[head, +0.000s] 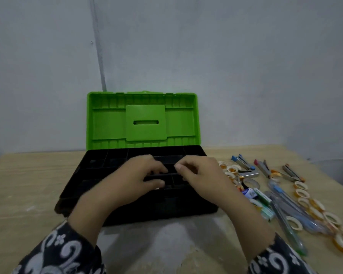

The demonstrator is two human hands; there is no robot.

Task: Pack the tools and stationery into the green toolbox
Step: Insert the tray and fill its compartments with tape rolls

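- Two hands over the green plastic toolbox [142,119]: our left hand [135,181] and right hand [201,177] both sit on the black compartmented tray [99,165] in its base.
- Left hand: fingers curled down around the tray's central bar, gripping it.
- Right hand: fingers bent onto the same bar, thumb tip near the left hand's fingers; looks like a grip on the tray too.
- Toolbox stands mid light wooden tabletop [18,184], green lid upright against the grey wall [226,56].
- Tray compartments look dark; contents not discernible.
- Stationery lies on the tabletop, right of the toolbox, well outside it:
- blue-handled metal stapler [243,161], red-handled stapler [262,168], and a third stapler [290,173] further right
- row of small tape rolls with yellow-white cores [315,206] running toward the right edge, more rolls [229,169] just beside the toolbox
- small green and blue staple boxes [260,196] close to our right wrist
- long clear plastic pen cases [289,224] lying diagonally.
- Patterned dark sleeves [67,252] cover both forearms.
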